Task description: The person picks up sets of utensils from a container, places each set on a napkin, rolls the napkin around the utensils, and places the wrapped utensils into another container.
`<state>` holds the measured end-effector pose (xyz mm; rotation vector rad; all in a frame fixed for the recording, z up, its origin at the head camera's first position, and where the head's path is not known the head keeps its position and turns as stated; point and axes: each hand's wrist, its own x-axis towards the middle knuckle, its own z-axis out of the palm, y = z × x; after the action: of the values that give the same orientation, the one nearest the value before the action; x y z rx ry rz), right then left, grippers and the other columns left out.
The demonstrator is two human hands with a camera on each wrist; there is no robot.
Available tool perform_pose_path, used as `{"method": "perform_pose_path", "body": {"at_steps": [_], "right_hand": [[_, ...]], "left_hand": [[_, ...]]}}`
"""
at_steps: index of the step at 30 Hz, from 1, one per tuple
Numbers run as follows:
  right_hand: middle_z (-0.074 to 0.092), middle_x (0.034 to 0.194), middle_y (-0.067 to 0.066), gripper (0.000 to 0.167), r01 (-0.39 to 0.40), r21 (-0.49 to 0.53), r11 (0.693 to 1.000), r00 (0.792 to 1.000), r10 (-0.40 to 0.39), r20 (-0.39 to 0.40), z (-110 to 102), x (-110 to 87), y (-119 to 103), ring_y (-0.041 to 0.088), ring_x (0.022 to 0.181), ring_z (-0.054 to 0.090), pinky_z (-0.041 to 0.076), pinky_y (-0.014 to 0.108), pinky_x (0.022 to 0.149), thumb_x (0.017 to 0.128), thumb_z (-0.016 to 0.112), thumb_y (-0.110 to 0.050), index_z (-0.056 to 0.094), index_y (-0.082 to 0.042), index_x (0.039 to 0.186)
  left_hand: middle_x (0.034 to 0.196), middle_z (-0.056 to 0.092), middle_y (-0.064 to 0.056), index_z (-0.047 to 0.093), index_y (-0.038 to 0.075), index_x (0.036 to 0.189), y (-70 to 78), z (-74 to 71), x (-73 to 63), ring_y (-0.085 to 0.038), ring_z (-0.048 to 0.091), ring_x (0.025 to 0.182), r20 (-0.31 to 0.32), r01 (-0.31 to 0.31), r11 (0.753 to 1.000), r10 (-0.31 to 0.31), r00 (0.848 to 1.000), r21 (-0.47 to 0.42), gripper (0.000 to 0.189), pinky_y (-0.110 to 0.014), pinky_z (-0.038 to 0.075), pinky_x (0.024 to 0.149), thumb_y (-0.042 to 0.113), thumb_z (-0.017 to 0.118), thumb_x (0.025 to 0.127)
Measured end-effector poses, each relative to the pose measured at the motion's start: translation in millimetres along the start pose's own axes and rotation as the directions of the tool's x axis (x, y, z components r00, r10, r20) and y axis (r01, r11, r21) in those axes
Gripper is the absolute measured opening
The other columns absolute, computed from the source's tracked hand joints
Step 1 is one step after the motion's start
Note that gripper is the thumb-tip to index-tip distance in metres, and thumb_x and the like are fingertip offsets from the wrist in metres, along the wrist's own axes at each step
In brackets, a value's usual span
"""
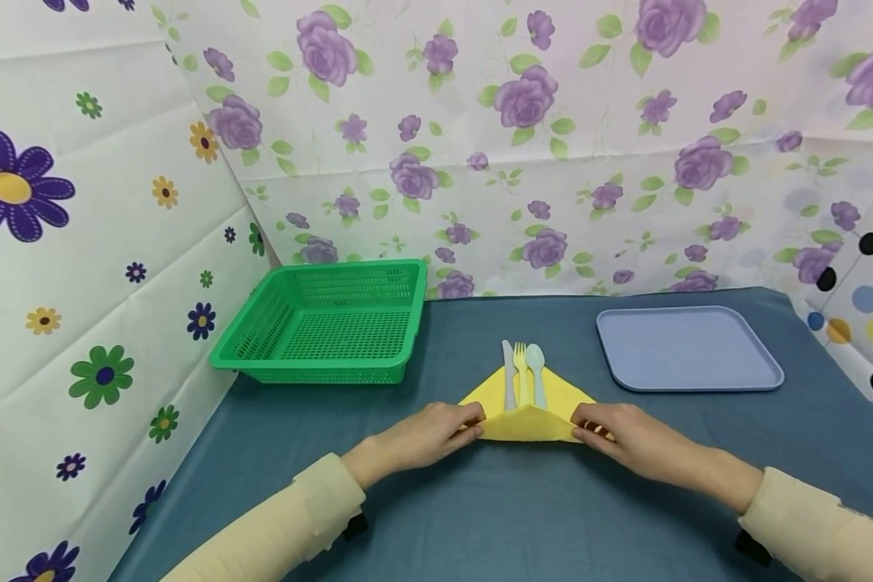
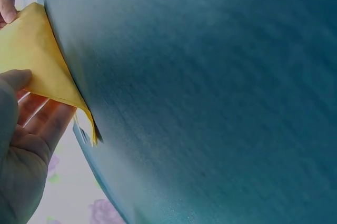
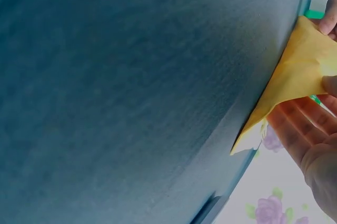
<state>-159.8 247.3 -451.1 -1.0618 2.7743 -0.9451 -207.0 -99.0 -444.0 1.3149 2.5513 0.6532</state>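
Observation:
A yellow napkin (image 1: 529,423) lies on the table with its front edge folded up over the lower ends of the cutlery. A pale knife (image 1: 509,376), a yellow fork (image 1: 521,373) and a light blue-green spoon (image 1: 535,372) stick out side by side above the fold, pointing away from me. My left hand (image 1: 436,434) pinches the napkin's left side between thumb and fingers. At the opposite side, my right hand (image 1: 629,440) pinches it the same way. Both wrist views show the thumb on top of the yellow cloth and the fingers beneath; the cutlery is hidden there.
A green plastic basket (image 1: 407,343) stands at the back left of the blue-grey tablecloth (image 1: 509,517). Toward the back right lies a flat light blue tray (image 1: 691,347). Flowered cloth (image 1: 473,105) hangs behind the table and along the left side.

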Motion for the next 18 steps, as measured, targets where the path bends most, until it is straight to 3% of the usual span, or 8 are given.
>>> {"method": "perform_pose_path", "body": {"at_steps": [7,18], "right_hand": [[0.070,0.095,-0.012,0.006,-0.017,-0.012,1.000,0.998,0.017,-0.058,-0.9,4.9,1.9,0.004,0.089,0.068,0.060,0.026,0.073,0.107,0.063,-0.021,0.068,-0.023,0.105],[0.067,0.094,-0.014,0.006,-0.089,0.009,0.996,0.992,0.090,-0.086,-6.4,14.3,4.3,0.004,0.086,0.065,0.057,0.025,0.070,0.107,0.063,-0.025,0.067,-0.022,0.106]], "left_hand": [[0.110,0.071,0.008,0.061,0.023,0.116,-2.3,0.3,4.4,-0.001,0.066,0.102,-0.055,0.061,0.997,-0.064,0.996,-0.051,0.016,-0.024,0.056,0.086,0.032,0.049,0.113],[0.109,0.074,0.001,0.062,0.020,0.120,-3.4,-2.9,12.0,-0.005,0.068,0.095,-0.100,0.120,0.989,-0.128,0.987,-0.081,0.019,-0.024,0.057,0.078,0.033,0.050,0.112]]}}
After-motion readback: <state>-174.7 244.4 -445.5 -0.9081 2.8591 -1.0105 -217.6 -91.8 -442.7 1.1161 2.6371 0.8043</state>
